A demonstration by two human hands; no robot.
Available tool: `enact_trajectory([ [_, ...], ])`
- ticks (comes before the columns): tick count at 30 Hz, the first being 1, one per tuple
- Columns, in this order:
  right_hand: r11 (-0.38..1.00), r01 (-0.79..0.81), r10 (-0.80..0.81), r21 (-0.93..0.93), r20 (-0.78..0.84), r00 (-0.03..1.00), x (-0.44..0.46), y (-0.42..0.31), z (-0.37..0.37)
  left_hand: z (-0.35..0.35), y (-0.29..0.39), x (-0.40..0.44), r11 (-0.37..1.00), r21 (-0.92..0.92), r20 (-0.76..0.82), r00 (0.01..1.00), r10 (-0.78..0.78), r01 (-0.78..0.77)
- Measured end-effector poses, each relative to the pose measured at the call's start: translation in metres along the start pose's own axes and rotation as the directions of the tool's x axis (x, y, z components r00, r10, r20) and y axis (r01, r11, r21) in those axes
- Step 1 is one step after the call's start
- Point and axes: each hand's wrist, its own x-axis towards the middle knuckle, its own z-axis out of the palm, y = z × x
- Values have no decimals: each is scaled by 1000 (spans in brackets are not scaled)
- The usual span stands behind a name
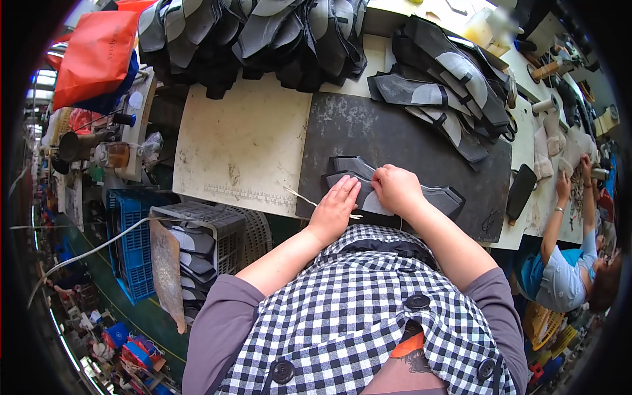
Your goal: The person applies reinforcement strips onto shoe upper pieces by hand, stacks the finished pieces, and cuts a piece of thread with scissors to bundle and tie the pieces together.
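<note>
Grey pieces (371,200) beneath both hands (337,205) (399,189)

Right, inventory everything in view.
Panels under hands: count unclear, light and dark grey, on mat
Stacked panels: many, grey, worktable's far side
Loose panels: several, grey, mat's far right
Mat: one, black, on worktable
Worktable: one, cream, centre
Bag: one, red, upper left
Blue crate: at least one, left of worktable
Grey crate: at least one, beside blue crate
Board: one, brown, against grey crate
Co-worker: one, light-blue top, right
Lower-left clutter: mixed colours, too small to count
Checked garment: one, black-and-white, on wearer
Left hand: one, bare, on panels
Right hand: one, bare, on panels
</note>
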Motion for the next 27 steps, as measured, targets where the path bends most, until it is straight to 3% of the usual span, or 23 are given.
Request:
enact_trajectory([
  [4, 999, -22, 22, -47, 15, 1000, 2, 0, 3, -1, -1, 1, 993, 112, 25, 999, 42, -44],
  [7, 997, 15, -21, -74, -87, 996, -16, 0, -11, -4, 0, 4, 993, 116, 82, 996, 18, -27],
  [9, 998, -52, 49, -22, -115, 992, -39, 7, -33, -10, 2, 6, 991, 131, 99, 995, 11, -24],
  [11, 948, -208, 229, 243, -60, 972, -59, 25, -51, -7, 4, 10, 986, 165, 90, 996, 1, -16],
  [13, 881, -284, 335, 378, -75, 939, -71, 46, -55, -1, 5, 10, 976, 216, 71, 997, -11, -4],
  [14, 884, -301, 362, 359, -117, 925, -75, 51, -58, 3, 6, 9, 963, 270, 64, 998, -10, -7],
  [18, 829, -229, 391, 510, -237, 889, -85, 66, -48, 0, 5, 8, 958, 287, 116, 993, -14, -20],
  [21, 600, -203, 406, 774, -75, 911, -95, 74, -36, 0, 4, 8, 960, 278, 117, 993, -3, -30],
  [25, 777, -278, 484, 564, -254, 838, -91, 87, -8, -4, 6, 10, 930, 361, 162, 987, 8, -67],
  [27, 766, -308, 505, 564, -232, 831, -87, 95, 7, -6, 6, 11, 927, 367, 184, 983, 6, -74],
])
